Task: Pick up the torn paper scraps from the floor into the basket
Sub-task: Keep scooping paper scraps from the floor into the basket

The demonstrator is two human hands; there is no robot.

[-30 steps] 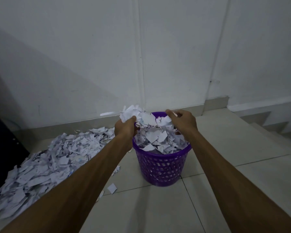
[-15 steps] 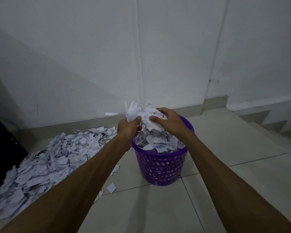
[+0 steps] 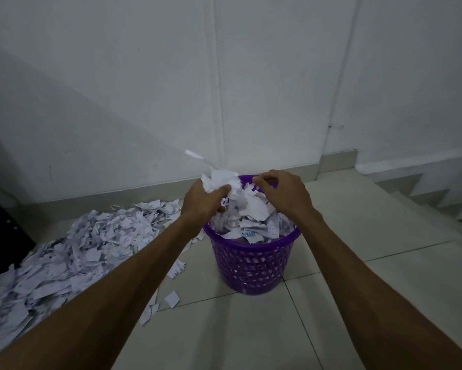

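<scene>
Scraps [image 3: 72, 249] lie in a broad heap on the floor [image 3: 238, 329] left of the purple basket [image 3: 251, 265], with a few strays just beside its base. We hold both hands over the rim: the left hand [image 3: 202, 202] is closed around a crumpled wad [image 3: 220, 180], one strip poking upward; the right hand [image 3: 283, 189] has its fingers curled, tips pinched near the wad, though we cannot tell whether it grips any paper. The basket is already heaped above its rim. We judge the step to be release into the basket. The next move likely calls for pressing the load down, since loose pieces could spill over.
</scene>
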